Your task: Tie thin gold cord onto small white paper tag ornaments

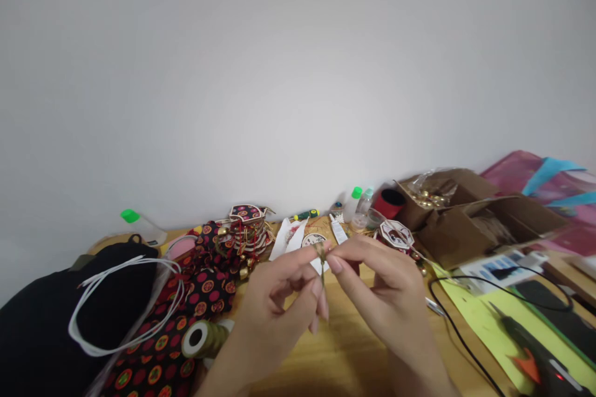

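Note:
Above the middle of the wooden table, my left hand (288, 298) and my right hand (384, 288) meet at a thin olive-green cord (323, 267). My right thumb and index finger pinch the cord near its top, where it seems looped or knotted. Against my left index fingertip lies the upper part of the cord, and its tail hangs down by my curled left fingers and thumb. Exactly how the left fingers grip it is partly hidden. A spool of olive-green cord (209, 339) lies beside my left forearm.
Dark patterned fabric (200, 304), a coiled white cable (74, 322) and a black bag (41, 298) lie left. Behind are stacked fabric ornaments (251, 229) and a green-capped bottle (352, 205). To the right are cardboard boxes (447, 232) and a glue gun (531, 347) on yellow paper (479, 316).

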`<state>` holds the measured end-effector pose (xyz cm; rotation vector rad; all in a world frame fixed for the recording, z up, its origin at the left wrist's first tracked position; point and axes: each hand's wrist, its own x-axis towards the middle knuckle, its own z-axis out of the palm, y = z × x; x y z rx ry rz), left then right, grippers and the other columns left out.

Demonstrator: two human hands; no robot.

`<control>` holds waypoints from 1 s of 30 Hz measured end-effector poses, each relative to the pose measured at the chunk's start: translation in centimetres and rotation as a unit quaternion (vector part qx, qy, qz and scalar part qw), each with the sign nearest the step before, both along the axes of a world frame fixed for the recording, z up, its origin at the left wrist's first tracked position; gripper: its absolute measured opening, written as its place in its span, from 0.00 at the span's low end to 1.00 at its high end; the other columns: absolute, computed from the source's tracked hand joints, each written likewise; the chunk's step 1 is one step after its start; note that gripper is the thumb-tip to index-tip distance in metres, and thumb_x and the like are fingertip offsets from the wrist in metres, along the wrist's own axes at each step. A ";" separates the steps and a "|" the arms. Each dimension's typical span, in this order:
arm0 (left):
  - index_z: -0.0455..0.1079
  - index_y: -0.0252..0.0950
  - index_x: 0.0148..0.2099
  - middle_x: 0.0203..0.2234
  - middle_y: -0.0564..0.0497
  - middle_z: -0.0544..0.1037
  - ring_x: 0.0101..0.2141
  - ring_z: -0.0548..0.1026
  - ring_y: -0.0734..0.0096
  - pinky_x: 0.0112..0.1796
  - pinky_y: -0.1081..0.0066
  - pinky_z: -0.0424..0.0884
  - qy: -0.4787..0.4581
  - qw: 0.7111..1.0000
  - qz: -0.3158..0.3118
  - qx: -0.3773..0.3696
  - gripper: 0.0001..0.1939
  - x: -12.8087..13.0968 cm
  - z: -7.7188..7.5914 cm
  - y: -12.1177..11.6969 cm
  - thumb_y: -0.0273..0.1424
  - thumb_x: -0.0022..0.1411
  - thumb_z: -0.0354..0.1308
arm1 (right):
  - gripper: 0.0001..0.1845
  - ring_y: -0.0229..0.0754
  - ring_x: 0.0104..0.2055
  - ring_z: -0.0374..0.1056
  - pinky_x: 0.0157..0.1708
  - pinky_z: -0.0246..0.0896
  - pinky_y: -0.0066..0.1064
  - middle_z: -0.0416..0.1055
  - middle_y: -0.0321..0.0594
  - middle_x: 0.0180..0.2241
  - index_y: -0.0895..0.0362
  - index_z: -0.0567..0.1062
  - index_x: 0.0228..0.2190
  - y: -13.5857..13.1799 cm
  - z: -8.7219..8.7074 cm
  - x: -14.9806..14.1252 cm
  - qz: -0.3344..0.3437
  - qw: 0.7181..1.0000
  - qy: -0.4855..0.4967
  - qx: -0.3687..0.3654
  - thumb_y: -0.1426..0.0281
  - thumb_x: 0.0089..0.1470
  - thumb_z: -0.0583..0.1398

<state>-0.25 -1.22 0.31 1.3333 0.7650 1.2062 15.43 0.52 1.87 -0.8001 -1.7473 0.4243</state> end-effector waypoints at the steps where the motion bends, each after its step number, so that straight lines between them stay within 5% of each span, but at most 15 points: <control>1: 0.71 0.38 0.57 0.19 0.55 0.71 0.18 0.66 0.81 0.21 0.80 0.64 0.001 1.000 0.003 0.005 0.19 0.0 0.0 0.0 0.27 0.65 0.54 | 0.06 0.34 0.24 0.65 0.24 0.60 0.26 0.72 0.34 0.23 0.57 0.75 0.29 0.0 0.0 0.0 -0.003 1.000 0.001 0.007 0.79 0.55 0.60; 11: 0.71 0.41 0.54 0.21 0.55 0.71 0.20 0.68 0.81 0.21 0.81 0.64 -0.053 0.997 0.007 0.050 0.16 0.2 -0.6 -0.2 0.26 0.65 0.55 | 0.06 0.34 0.26 0.67 0.27 0.63 0.25 0.74 0.38 0.25 0.61 0.75 0.31 0.0 0.1 -0.2 -0.008 0.995 -0.009 0.094 0.82 0.53 0.61; 17: 0.73 0.40 0.50 0.20 0.56 0.72 0.19 0.68 0.81 0.20 0.81 0.63 -0.066 0.997 0.028 0.007 0.12 0.6 -0.2 -0.7 0.29 0.64 0.57 | 0.06 0.35 0.27 0.69 0.27 0.64 0.24 0.75 0.39 0.25 0.62 0.75 0.31 0.1 0.2 -0.3 -0.004 0.993 -0.003 0.122 0.83 0.52 0.61; 30: 0.68 0.42 0.53 0.22 0.57 0.71 0.19 0.68 0.83 0.21 0.83 0.65 -0.077 0.996 -0.014 0.052 0.15 0.1 -1.1 -0.3 0.24 0.66 0.54 | 0.08 0.35 0.28 0.70 0.28 0.65 0.26 0.74 0.36 0.27 0.58 0.74 0.32 0.1 -0.4 0.3 0.030 0.998 0.021 0.060 0.82 0.53 0.62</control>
